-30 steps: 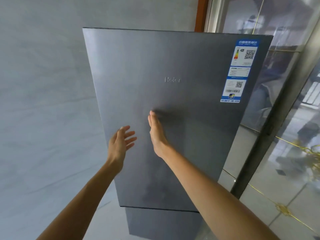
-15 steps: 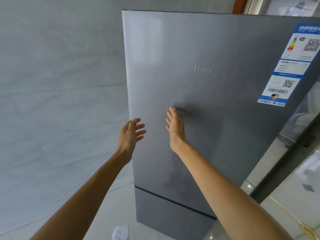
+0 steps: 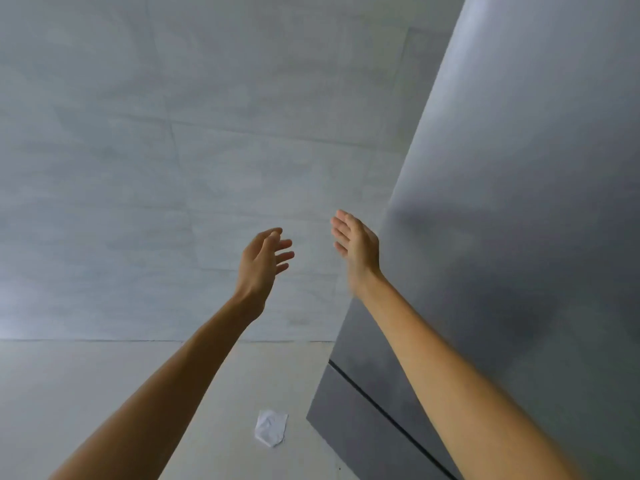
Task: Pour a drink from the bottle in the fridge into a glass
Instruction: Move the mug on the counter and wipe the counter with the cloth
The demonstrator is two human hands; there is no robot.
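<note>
Both my arms stretched forward, forearms bare. My left hand (image 3: pixel 262 263) raised, back toward me, fingers loosely spread and slightly curved, holding nothing. My right hand (image 3: pixel 356 249) near it but apart, turned edge-on, fingers straight and close together, pointing up and left, palm facing toward left hand. Right forearm brightly lit, left one in shade.

Fridge door (image 3: pixel 519 202) is presenting brushed grey metal, satin sheen. Wall (image 3: pixel 173 150) is showing matt grey stone-look tile. Crumpled white paper (image 3: pixel 271 427) is lying on the smooth floor (image 3: pixel 86 382).
</note>
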